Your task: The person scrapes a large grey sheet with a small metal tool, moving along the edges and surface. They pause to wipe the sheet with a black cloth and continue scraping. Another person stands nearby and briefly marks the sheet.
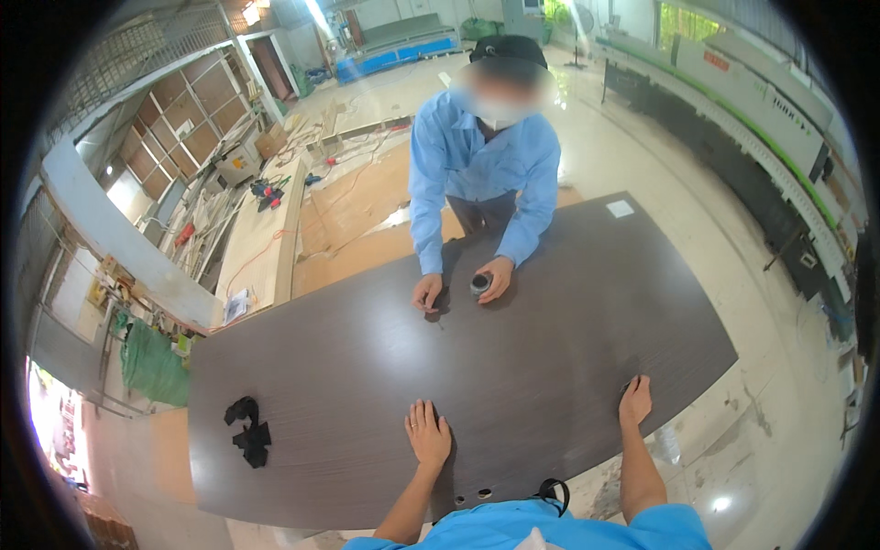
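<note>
A large dark brown wood-grain panel (pixel 348 385) lies flat in front of me. My left hand (pixel 428 435) rests palm down on it near the front edge, fingers stretched out and holding nothing. Toward the panel's right side, my right hand (pixel 636 401) is closed with its fingers curled; a bit of something dark shows beside the fingertips, too small to name. Across the panel, a co-worker in a light blue shirt (pixel 486 165) bends over it. One of their hands holds a small round dark-topped container (pixel 479 284); the other touches the surface, pinching something small and dark.
A crumpled black strap-like item (pixel 249 435) lies on the panel's left part, a white square (pixel 621 209) at its far right corner. Two round holes (pixel 484 494) sit near the front edge. Boards and tools (pixel 268 192) lie behind left; a long machine (pixel 733 110) stands right.
</note>
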